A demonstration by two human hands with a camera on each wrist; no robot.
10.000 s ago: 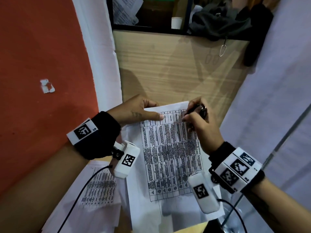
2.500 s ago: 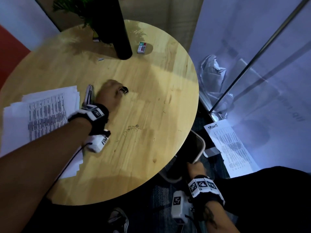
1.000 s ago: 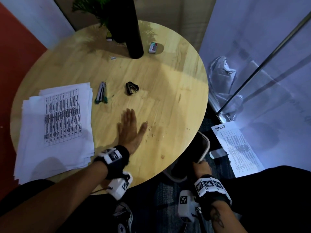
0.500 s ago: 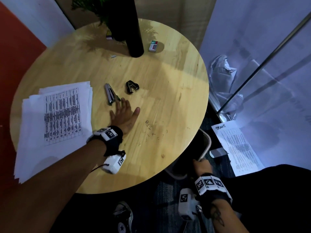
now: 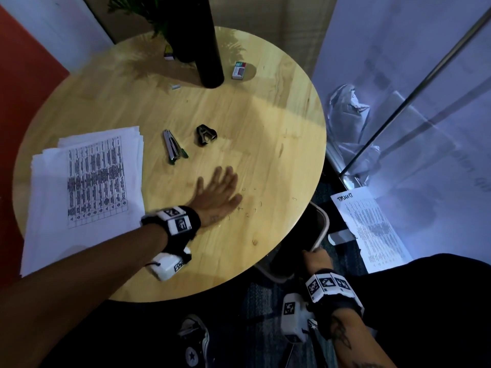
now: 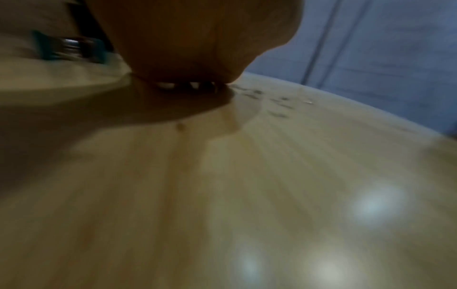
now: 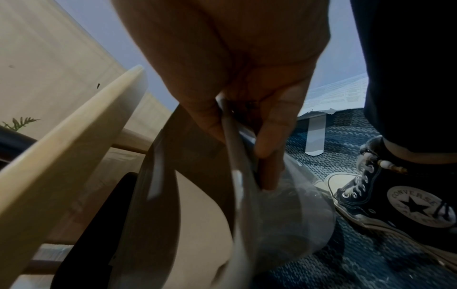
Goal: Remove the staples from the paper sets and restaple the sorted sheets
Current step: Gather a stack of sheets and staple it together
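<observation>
- Head view: the left hand (image 5: 216, 193) lies flat on the round table (image 5: 265, 123), palm down, fingers straight and close together, holding nothing.
- Loose staples (image 5: 248, 208) are scattered on the wood just right of that hand, between it and the table edge.
- The stapler (image 5: 172, 147) lies just beyond the fingertips, and the staple remover (image 5: 205, 134) sits just right of it; the hand touches neither.
- The paper stack (image 5: 85, 187) is spread on the left part of the table, printed grid facing up, well apart from the hand.
- A small staple box (image 5: 239, 70) lies at the far side beside a black vase (image 5: 206, 49).
- The right hand (image 5: 316, 258) is below the table edge, gripping the rim of a bin (image 5: 320, 229); another printed sheet (image 5: 369, 229) lies on the floor to its right.
- Left wrist view: the heel of the left hand (image 6: 197, 39) presses on the table (image 6: 272, 195); the stapler (image 6: 71, 48) shows blurred on the left, and staples (image 6: 279, 101) lie on the right. How the fingers lie cannot be told from here.
- Right wrist view: the right hand (image 7: 237, 68) pinches the bin (image 7: 237, 156) rim, thumb on one side and fingers (image 7: 274, 127) on the other. The table (image 7: 74, 140) edge runs to the left, and a black sneaker (image 7: 400, 201) stands on the carpet to the right.
</observation>
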